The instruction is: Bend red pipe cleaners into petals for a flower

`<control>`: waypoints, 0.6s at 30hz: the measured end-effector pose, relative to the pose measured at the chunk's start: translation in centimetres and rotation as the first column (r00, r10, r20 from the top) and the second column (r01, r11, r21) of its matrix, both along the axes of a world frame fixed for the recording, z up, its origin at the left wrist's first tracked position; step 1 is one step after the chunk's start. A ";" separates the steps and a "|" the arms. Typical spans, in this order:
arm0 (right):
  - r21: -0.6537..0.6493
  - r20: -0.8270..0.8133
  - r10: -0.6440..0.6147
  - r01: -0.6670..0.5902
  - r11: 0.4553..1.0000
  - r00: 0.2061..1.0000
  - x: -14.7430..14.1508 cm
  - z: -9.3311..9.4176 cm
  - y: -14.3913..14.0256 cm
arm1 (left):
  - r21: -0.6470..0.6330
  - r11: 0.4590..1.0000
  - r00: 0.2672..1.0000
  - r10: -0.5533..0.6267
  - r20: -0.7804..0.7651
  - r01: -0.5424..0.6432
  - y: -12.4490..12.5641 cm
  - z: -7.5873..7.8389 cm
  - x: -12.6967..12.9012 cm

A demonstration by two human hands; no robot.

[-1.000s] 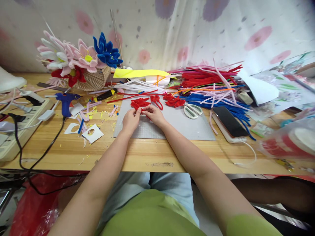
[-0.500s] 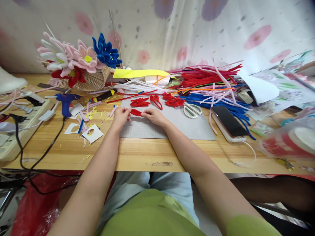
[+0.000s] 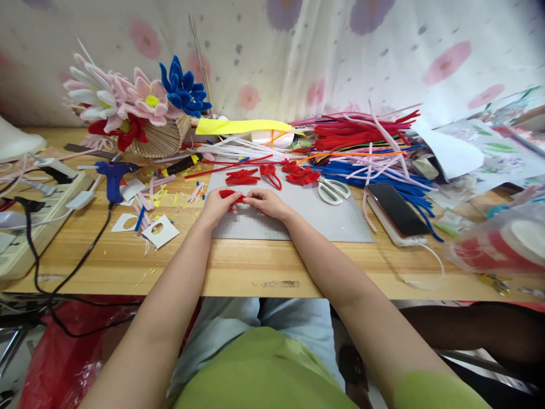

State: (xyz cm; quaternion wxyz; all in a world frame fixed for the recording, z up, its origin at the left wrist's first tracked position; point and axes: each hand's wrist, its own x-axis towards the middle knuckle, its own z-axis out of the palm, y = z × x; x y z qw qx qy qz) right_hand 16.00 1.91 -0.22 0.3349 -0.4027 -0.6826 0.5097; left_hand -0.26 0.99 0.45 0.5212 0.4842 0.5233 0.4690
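Two bare hands meet over a grey cutting mat (image 3: 323, 218) on a wooden table (image 3: 238, 267), the left hand (image 3: 217, 205) and right hand (image 3: 266, 202) each pinching one end of a short red pipe cleaner piece (image 3: 232, 195) held just above the mat's near-left part. More folded red pieces (image 3: 242, 177) lie just beyond. White-handled scissors (image 3: 334, 191) and a phone (image 3: 398, 211) sit to the right; a blue glue gun (image 3: 114, 176) lies well to the left.

Bare grey mat (image 3: 315, 218) lies open toward the right, hemmed by scissors (image 3: 334, 190), phone (image 3: 397, 210) and red pieces (image 3: 272, 173).
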 end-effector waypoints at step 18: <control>0.234 0.108 -0.346 0.314 0.920 0.932 -1.2 -1.4 0.4 | -0.040 0.982 0.973 0.189 0.133 -0.185 -0.1 -0.2 1.4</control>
